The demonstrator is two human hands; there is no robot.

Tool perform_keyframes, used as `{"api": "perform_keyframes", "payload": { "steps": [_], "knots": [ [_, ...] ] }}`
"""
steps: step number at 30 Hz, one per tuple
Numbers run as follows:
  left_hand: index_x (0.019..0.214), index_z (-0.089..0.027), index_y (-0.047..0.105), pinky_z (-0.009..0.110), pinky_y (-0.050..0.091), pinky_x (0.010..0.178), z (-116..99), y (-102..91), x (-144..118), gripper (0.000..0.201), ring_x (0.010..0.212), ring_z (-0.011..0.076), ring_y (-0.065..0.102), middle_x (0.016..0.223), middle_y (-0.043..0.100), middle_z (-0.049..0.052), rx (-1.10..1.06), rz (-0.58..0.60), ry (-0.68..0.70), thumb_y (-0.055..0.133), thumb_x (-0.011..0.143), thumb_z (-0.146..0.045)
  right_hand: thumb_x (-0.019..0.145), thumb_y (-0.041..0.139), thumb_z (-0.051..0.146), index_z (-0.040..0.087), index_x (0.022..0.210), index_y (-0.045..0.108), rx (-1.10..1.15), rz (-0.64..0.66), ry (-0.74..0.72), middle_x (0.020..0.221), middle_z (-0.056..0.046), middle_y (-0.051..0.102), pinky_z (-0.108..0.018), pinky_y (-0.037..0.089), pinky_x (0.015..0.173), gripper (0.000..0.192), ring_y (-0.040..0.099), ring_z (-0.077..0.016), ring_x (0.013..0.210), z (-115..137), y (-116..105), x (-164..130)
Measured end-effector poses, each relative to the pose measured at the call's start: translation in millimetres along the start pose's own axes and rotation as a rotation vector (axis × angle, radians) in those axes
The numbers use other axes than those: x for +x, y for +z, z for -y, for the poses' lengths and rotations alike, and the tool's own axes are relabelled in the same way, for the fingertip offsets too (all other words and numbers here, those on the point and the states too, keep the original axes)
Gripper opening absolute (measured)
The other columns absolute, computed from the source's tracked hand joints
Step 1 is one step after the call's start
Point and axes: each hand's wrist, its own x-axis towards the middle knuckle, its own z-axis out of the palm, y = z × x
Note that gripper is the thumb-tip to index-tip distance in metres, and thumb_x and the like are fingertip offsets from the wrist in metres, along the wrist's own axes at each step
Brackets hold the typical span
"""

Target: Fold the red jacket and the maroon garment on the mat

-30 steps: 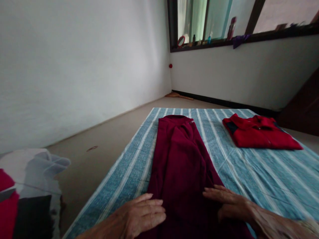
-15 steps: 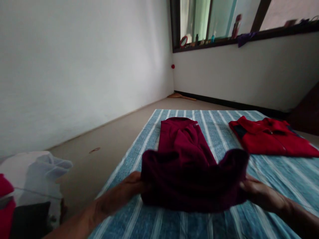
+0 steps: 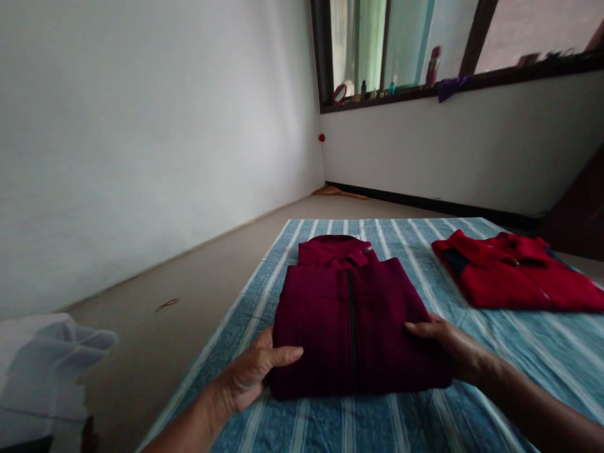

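Observation:
A maroon zip jacket (image 3: 316, 321) lies folded over on itself, its dark zipper running down the middle of the upper layer and its collar end showing at the far side. My left hand (image 3: 259, 365) grips its left edge, thumb on top and fingers hidden underneath. On the opposite edge, my right hand (image 3: 446, 343) holds the jacket the same way, its fingers mostly tucked beneath the cloth. Under the jacket spreads a blue-and-white striped cloth (image 3: 264, 283).
A folded red jacket (image 3: 533, 277) with dark shoulder patches lies to the right on the striped cloth. White sheer fabric (image 3: 47, 358) is at the lower left. A window sill (image 3: 406, 93) holds a mirror, bottles and a purple cloth. A thin loop (image 3: 167, 304) lies on the floor.
The maroon jacket's near part has been folded up and laid over toward the collar, so its zipper now shows flat on top. Both hands stay at its sides. The view has tilted slightly.

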Motion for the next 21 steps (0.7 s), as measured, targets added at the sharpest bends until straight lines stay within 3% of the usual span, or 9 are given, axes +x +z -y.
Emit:
{"api": "perform_keyframes", "payload": {
  "steps": [6, 11, 17, 21],
  "knots": [
    [0.127, -0.017, 0.048, 0.045, 0.046, 0.093, 11.3, -2.3, 12.9, 0.065, 0.098, 0.0287, 0.065, 0.101, 0.071, 0.011, -0.110, -0.065, -0.193, 0.074, 0.068, -0.023, 0.081, 0.059, 0.018, 0.005, 0.119, 0.050, 0.007, -0.230, 0.181, 0.080, -0.011, 0.071, -0.034, 0.055, 0.072, 0.042, 0.069, -0.0223, 0.068, -1.6, 9.3, 19.2],
    [0.126, -0.017, 0.050, 0.042, 0.045, 0.094, 15.2, -7.7, 13.0, 0.064, 0.100, 0.0282, 0.064, 0.104, 0.070, 0.011, -0.123, -0.045, -0.198, 0.075, 0.068, -0.027, 0.080, 0.060, 0.017, 0.006, 0.122, 0.048, 0.055, -0.191, 0.114, 0.081, -0.011, 0.071, -0.035, 0.055, 0.075, 0.044, 0.069, -0.0229, 0.071, -6.1, 9.3, 17.8],
    [0.131, -0.018, 0.042, 0.041, 0.045, 0.096, 14.9, -10.1, 16.1, 0.071, 0.103, 0.0262, 0.063, 0.105, 0.070, 0.009, -0.196, -0.090, -0.252, 0.075, 0.068, -0.025, 0.083, 0.056, 0.020, 0.005, 0.124, 0.045, 0.120, -0.172, 0.150, 0.080, -0.011, 0.071, -0.036, 0.054, 0.078, 0.045, 0.069, -0.0230, 0.071, -5.9, 8.9, 18.7],
    [0.132, -0.017, 0.040, 0.043, 0.043, 0.097, 13.7, -9.4, 14.8, 0.069, 0.103, 0.0267, 0.063, 0.105, 0.070, 0.010, -0.199, -0.048, -0.221, 0.073, 0.071, -0.025, 0.083, 0.057, 0.021, 0.006, 0.126, 0.043, 0.121, -0.178, 0.141, 0.082, -0.011, 0.071, -0.036, 0.054, 0.077, 0.047, 0.069, -0.0232, 0.072, -6.4, 9.6, 17.4]
  ]
}}
